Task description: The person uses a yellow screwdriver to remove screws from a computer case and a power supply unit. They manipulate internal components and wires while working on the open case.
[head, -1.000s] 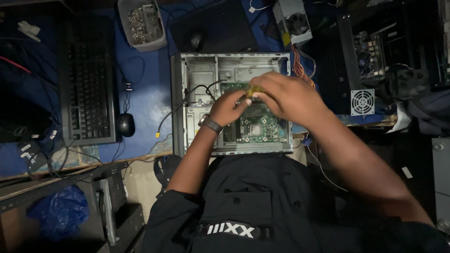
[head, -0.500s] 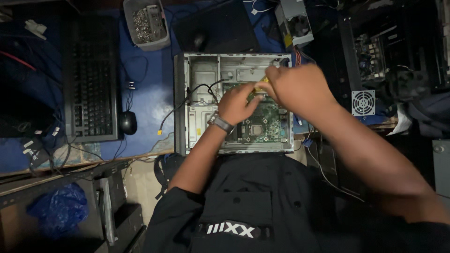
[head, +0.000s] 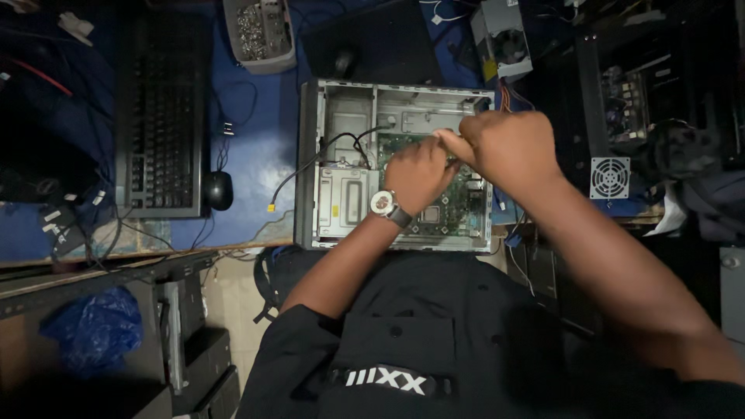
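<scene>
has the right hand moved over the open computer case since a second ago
Yes. The right hand has shifted toward the open computer case's right wall and slightly toward its far edge.

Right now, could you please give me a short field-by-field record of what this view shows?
Left hand: resting on the green motherboard, wristwatch on the wrist
Right hand: closed, thumb and fingers pinched together over the board; whether it holds anything cannot be told
Case: open computer case lying on the blue table
Left of case: keyboard, mouse
Behind: parts tray

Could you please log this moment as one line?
left hand on motherboard | right hand above | open computer case
</scene>
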A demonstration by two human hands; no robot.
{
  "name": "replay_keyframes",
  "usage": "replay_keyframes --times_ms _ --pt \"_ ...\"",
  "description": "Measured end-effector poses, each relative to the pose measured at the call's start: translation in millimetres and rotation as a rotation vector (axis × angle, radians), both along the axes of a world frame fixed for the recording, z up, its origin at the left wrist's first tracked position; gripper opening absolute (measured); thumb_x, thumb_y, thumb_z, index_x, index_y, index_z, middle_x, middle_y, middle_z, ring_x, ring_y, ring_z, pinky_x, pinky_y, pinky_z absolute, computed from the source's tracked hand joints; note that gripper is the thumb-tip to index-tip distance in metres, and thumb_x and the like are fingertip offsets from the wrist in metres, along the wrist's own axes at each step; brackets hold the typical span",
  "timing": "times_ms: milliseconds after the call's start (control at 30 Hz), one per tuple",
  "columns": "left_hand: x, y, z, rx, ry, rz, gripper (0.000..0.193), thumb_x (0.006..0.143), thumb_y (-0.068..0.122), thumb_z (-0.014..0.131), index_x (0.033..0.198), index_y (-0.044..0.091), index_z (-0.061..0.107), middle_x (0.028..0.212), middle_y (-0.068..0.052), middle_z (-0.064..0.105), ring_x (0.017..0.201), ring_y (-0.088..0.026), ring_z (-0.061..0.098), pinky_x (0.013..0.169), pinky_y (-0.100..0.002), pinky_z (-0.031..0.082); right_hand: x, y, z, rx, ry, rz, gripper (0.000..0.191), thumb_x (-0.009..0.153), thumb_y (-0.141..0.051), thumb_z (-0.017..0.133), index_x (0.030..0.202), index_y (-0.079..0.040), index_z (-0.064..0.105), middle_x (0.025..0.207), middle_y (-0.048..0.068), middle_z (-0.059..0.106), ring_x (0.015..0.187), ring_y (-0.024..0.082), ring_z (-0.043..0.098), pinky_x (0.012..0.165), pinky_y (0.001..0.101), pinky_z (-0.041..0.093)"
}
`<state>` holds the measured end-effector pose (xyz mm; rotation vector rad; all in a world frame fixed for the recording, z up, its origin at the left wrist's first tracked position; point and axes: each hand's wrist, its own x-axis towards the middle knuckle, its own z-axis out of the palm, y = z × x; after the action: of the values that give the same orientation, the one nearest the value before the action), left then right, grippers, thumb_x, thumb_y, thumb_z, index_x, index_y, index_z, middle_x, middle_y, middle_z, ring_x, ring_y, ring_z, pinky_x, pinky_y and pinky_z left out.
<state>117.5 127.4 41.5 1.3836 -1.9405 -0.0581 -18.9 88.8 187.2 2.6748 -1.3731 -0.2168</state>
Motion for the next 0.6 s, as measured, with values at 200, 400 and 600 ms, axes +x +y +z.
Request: replay_keyframes --times_ms 200,400,600 --pt "-2 9 -17 -0.139 -0.261 0.111 0.017 0.082 0.015 0.066 0.094 0.003 0.065 0.094 -0.010 0.070 0.077 -0.024 0.068 0.064 -0.040 0.055 3 18 9 -0.015 -0.545 0.232 0.023 0.096 -0.027 0.072 0.108 -0.006 0.074 0.102 0.011 0.072 0.084 0.029 0.071 0.070 0.0382 0.057" --pt "1 11 -12 -0.091 -0.264 0.146 0.026 0.085 0.014 0.068 0.108 0.004 0.069 0.083 -0.007 0.067 0.072 -0.023 0.067 0.063 -0.038 0.056 -7 27 9 -0.004 -0.453 0.287 0.033 0.083 -0.011 0.064 0.114 -0.002 0.070 0.099 0.014 0.072 0.079 0.031 0.071 0.067 0.0381 0.058" --pt "5 10 7 -0.013 -0.105 0.045 0.043 0.081 0.031 0.072 0.109 -0.002 0.069 0.083 -0.011 0.069 0.068 -0.026 0.068 0.059 -0.040 0.056 -2 15 -12 -0.144 -0.109 -0.034 0.048 0.104 -0.054 0.071 0.078 -0.014 0.067 0.068 0.005 0.067 0.058 0.023 0.065 0.053 0.0374 0.053"
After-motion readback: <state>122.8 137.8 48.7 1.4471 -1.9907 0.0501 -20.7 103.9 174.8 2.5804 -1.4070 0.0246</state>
